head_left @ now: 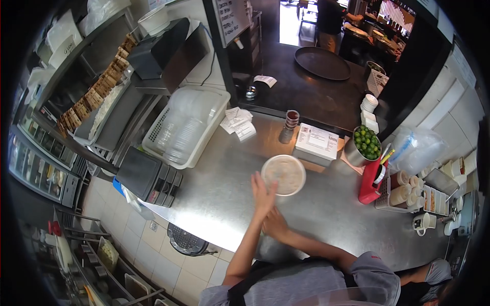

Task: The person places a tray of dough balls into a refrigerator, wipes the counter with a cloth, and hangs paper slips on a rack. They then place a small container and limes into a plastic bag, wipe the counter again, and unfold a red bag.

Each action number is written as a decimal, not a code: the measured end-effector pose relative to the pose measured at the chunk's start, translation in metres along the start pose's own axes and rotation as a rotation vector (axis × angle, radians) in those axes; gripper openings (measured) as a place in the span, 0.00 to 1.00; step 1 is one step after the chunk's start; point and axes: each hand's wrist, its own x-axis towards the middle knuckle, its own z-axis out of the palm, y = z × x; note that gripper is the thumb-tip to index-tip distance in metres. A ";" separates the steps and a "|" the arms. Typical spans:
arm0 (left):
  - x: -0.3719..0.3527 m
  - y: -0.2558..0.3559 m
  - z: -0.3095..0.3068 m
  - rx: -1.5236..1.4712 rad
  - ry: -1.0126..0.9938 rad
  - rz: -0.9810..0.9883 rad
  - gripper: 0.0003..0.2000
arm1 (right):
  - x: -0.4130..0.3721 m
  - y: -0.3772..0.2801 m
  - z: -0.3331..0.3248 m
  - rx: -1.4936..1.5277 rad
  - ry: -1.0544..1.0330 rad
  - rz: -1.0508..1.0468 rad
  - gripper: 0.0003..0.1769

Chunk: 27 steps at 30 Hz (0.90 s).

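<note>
A round tub with a clear lid and pale brownish contents [284, 175] stands on the steel counter [219, 188]. My left hand [264, 193] is open, its fingers stretched out and the fingertips overlapping the left side of the tub's lid. Just below, my right hand [275, 224] is curled close beside my left wrist. Its fingers are bent and partly hidden, so I cannot tell what is in them. Behind the tub lie a white box with printed labels [316, 142] and a small stack of cups [292, 120].
A white basket of clear plastic containers [186, 127] stands at the left, with paper slips [238, 123] beside it. To the right are a metal pot of limes [366, 143], a red holder [371, 181] and a sauce-bottle basket [400, 196]. Another person's sleeve [438, 273] shows bottom right.
</note>
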 end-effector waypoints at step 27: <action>0.027 0.091 -0.108 -0.117 -0.209 0.382 0.09 | 0.041 -0.088 0.081 1.098 -0.880 -0.364 0.13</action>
